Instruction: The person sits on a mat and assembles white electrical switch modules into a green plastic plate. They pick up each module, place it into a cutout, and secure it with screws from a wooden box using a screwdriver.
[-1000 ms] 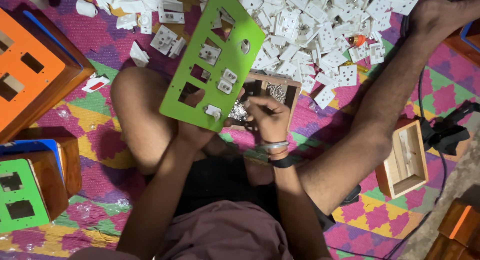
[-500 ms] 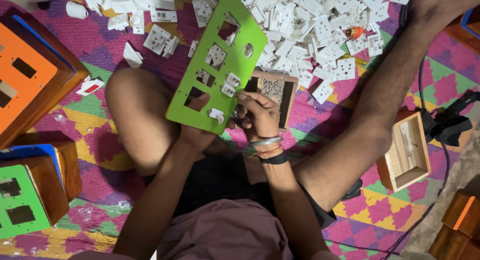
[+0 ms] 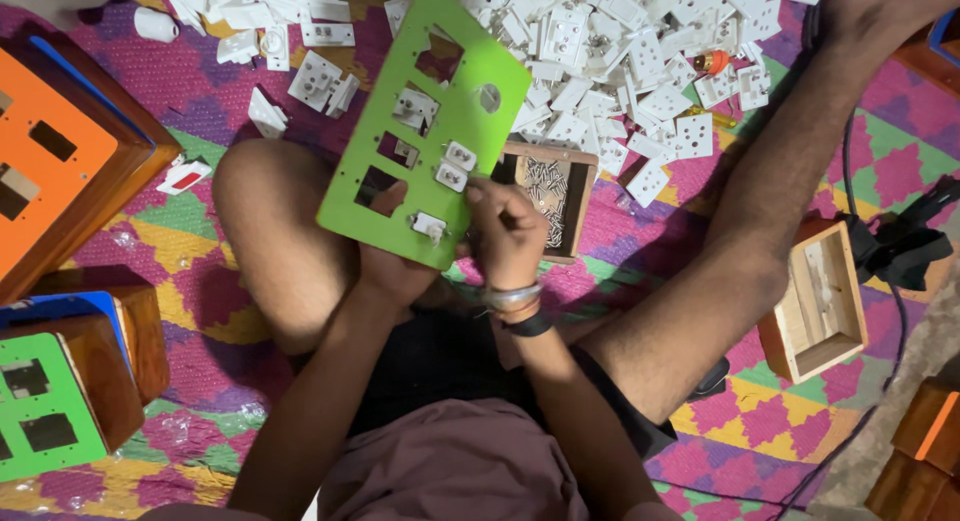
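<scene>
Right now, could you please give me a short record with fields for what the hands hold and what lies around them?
Left hand: holds the green panel from below, tilted above the lap.
Right hand: fingertips pinched at a small white switch piece on the panel; whether the grip holds a tool, I cannot tell.
Panel: several cut-out openings, a few white pieces fitted.
Behind it: wooden box of screws.
Floor: pile of white switches on the patterned mat.
Right side: empty wooden box.
Left side: orange panel.

My left hand props up a flat green plastic panel with rectangular cutouts from below; my right hand pinches at a small white switch on it, near the wooden tray of screws.
</scene>
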